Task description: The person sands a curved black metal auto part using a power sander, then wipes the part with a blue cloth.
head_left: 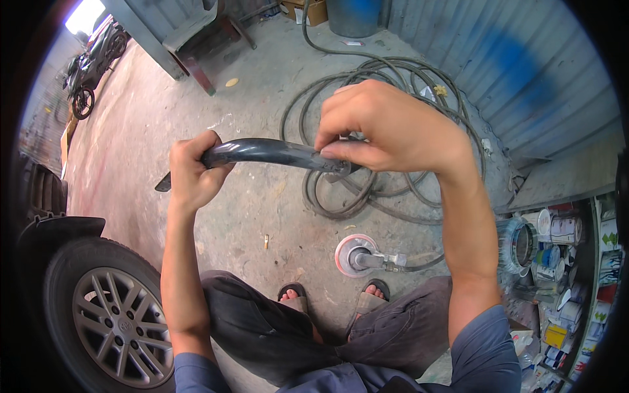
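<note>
Part: dark curved plastic trim strip (262, 152), held level above the concrete floor (131, 131).
Left hand (193, 171): fist wrapped around its left portion.
Right hand (386, 128): fingertips pinching its right end.
Handling: probably light, fairly stiff, glossy and slippery; best supported at both ends.
Below: disc sander (357, 255), coiled hose (380, 190).

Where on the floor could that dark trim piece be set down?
Bare concrete lies left of the coiled hose, between the car wheel and the parked motorcycle. A smaller patch sits between the sander and the wheel. The paint cans on the right are crowded.
</note>
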### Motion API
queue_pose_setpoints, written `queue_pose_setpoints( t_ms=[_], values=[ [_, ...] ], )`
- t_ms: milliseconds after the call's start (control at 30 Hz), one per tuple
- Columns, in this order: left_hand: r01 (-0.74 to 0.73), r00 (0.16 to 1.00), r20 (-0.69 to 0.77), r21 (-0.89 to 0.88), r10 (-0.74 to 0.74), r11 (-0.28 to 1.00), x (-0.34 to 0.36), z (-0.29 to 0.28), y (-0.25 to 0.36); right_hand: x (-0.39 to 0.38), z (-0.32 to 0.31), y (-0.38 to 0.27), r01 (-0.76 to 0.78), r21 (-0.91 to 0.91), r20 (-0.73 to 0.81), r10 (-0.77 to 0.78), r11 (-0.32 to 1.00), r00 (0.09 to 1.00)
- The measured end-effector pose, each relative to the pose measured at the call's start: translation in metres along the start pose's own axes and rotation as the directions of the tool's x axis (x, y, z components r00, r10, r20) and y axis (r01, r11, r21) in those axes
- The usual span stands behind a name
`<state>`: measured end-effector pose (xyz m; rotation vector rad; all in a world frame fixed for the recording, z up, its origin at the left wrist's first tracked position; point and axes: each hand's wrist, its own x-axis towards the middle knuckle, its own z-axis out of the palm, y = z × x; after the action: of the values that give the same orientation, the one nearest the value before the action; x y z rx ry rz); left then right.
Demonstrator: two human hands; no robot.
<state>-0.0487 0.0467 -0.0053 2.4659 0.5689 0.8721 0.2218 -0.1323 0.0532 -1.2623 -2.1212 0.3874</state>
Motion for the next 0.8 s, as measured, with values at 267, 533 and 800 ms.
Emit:
queue_pose_setpoints(
  t_ms=[267, 533, 800],
  values=[
    [0.062, 0.998, 0.018, -0.020, -0.062, 0.998, 0.000, 0.001, 0.001, 0.004, 0.009, -0.006, 0.044, -0.262, -0.030, -0.054, 0.964, 0.998],
    [0.077, 0.997, 0.014, -0.006, -0.077, 0.997, -0.002, -0.001, 0.004, 0.007, 0.018, -0.006, 0.063, -0.350, -0.045, -0.084, 0.935, 0.995],
    [0.085, 0.995, 0.060, -0.019, -0.084, 0.996, -0.002, -0.005, 0.012, 0.003, 0.005, -0.009, 0.035, -0.104, -0.022, -0.038, 0.994, 0.999]
  ],
)
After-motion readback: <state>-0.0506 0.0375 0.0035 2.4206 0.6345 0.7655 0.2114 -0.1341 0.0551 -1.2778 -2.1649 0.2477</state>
